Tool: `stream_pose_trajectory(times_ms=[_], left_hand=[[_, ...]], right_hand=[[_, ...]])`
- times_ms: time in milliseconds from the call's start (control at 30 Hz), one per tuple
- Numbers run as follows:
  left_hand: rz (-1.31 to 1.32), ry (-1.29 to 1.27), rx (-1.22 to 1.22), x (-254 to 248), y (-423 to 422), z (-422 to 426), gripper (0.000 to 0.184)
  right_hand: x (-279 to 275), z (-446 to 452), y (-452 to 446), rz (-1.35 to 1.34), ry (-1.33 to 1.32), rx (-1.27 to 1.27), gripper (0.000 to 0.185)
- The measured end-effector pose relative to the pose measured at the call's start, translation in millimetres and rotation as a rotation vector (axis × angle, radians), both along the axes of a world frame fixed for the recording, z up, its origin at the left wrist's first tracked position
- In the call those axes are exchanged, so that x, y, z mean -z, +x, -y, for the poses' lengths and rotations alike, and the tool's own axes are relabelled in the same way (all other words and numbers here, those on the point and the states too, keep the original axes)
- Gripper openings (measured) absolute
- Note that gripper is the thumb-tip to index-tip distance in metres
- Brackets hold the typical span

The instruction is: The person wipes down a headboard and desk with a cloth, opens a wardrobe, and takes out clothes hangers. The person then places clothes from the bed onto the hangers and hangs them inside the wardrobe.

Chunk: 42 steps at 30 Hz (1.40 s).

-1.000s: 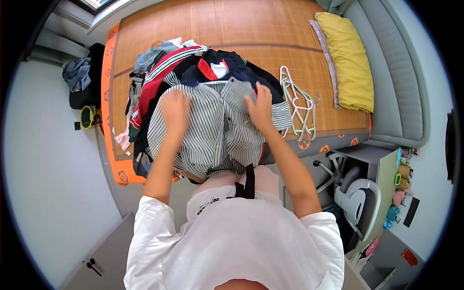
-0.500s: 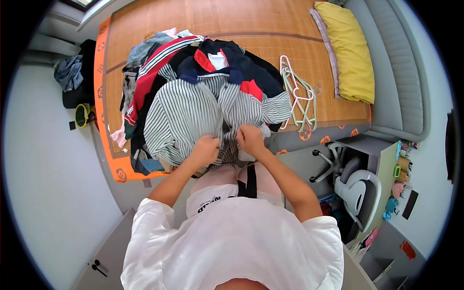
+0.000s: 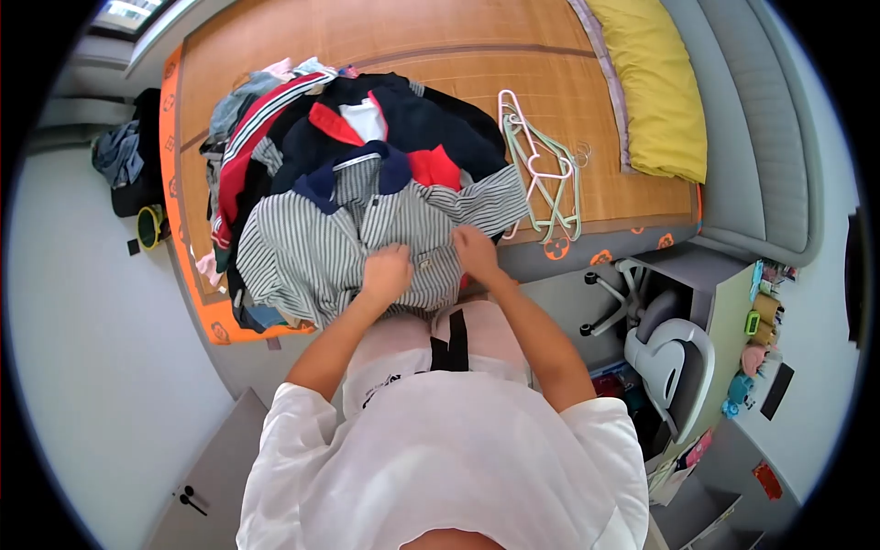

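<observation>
A black-and-white striped shirt [image 3: 312, 243] with a navy collar lies spread over a heap of clothes at the bed's near edge. My left hand [image 3: 389, 272] is closed on the shirt's front, near the middle. Farther right, my right hand [image 3: 475, 251] pinches the shirt's side below its sleeve. The collar points away from me, and one sleeve reaches out to the right. Beneath and behind the shirt are a dark navy garment [image 3: 302, 137] with red and white parts and a red garment with striped bands [image 3: 247, 147].
Several hangers [image 3: 541, 170], pink and pale green, lie right of the heap on the mat-covered bed [image 3: 440, 37]. A yellow folded quilt [image 3: 651, 92] rests by the grey headboard [image 3: 756, 119]. At right stand a grey-white chair [image 3: 674, 367] and a desk [image 3: 710, 275].
The shirt's front, bunched between my hands before, is now flatter, with the collar laid open. My right hand has moved slightly up and right. The whole view has shifted a little.
</observation>
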<state>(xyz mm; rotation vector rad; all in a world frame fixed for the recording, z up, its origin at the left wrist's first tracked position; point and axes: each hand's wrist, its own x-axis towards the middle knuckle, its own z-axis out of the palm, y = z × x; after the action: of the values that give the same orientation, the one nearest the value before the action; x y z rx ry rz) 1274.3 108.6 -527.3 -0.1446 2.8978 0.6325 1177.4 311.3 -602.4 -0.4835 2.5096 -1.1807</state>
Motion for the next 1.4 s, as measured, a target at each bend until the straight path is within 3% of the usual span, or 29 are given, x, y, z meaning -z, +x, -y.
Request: stream_pose_trajectory(times_ms=[67,167,267,367,400,500,633,800,867,900,1033,1133,1267,1333,1400], left_hand=[[-0.023,0.087,0.061,5.1,-30.2,-26.9,0.012],[-0.033,0.151,0.108,15.7,-78.4,-73.0,0.01],[-0.017,0.179,0.154,39.7,-120.7,-112.6,0.013],[-0.006,0.254,0.149,45.5,-160.4,-142.7,0.012],[0.004,0.245,0.145,50.3,-171.1,-149.7,0.012],[0.057,0.186,0.144,61.4,-195.8,-156.8,0.015],[0.046,0.178,0.048,68.6,-210.6,-138.8,0.015],[0.052,0.183,-0.035,50.9,-204.3,-107.9,0.016],[0.043,0.165,-0.064,38.1,-203.3,-98.7,0.016],[-0.003,0.15,-0.099,30.5,-200.3,-91.3,0.016],[-0.251,-0.038,-0.254,1.5,-185.1,-50.5,0.014],[-0.348,-0.371,-0.472,-18.4,-174.8,-3.4,0.019],[-0.217,-0.696,-0.734,-44.3,-148.6,62.5,0.028],[-0.108,-0.74,-0.78,-35.6,-121.3,90.4,0.027],[-0.137,-0.619,-0.82,-36.0,-101.8,101.5,0.027]], right_hand=[[13.7,-32.4,-37.6,-0.053,0.124,0.105,0.023],[49.2,-85.6,-90.3,-0.027,0.062,0.227,0.02],[69.3,-117.2,-132.3,0.185,0.029,0.432,0.024],[117.8,-133.3,-165.5,0.533,-0.245,0.796,0.021],[127.7,-137.1,-174.2,0.546,-0.249,0.792,0.021],[152.6,-145.7,-189.9,0.945,-0.395,0.601,0.013],[122.3,-114.3,-195.7,0.851,-0.394,0.771,0.024],[73.2,-94.0,-205.1,0.826,-0.372,0.689,0.033],[65.3,-93.6,-211.7,0.493,-0.218,0.601,0.034],[34.3,-86.9,-217.8,0.256,-0.263,0.596,0.036],[-52.8,-70.9,-240.6,0.247,-0.304,0.652,0.039],[-78.9,-56.8,-242.4,0.521,-0.213,0.497,0.043],[-71.2,-22.6,-223.8,0.375,-0.388,0.186,0.047],[-88.6,-6.9,-215.0,0.355,-0.294,-0.012,0.044],[-92.1,6.1,-205.4,0.335,-0.244,-0.075,0.044]])
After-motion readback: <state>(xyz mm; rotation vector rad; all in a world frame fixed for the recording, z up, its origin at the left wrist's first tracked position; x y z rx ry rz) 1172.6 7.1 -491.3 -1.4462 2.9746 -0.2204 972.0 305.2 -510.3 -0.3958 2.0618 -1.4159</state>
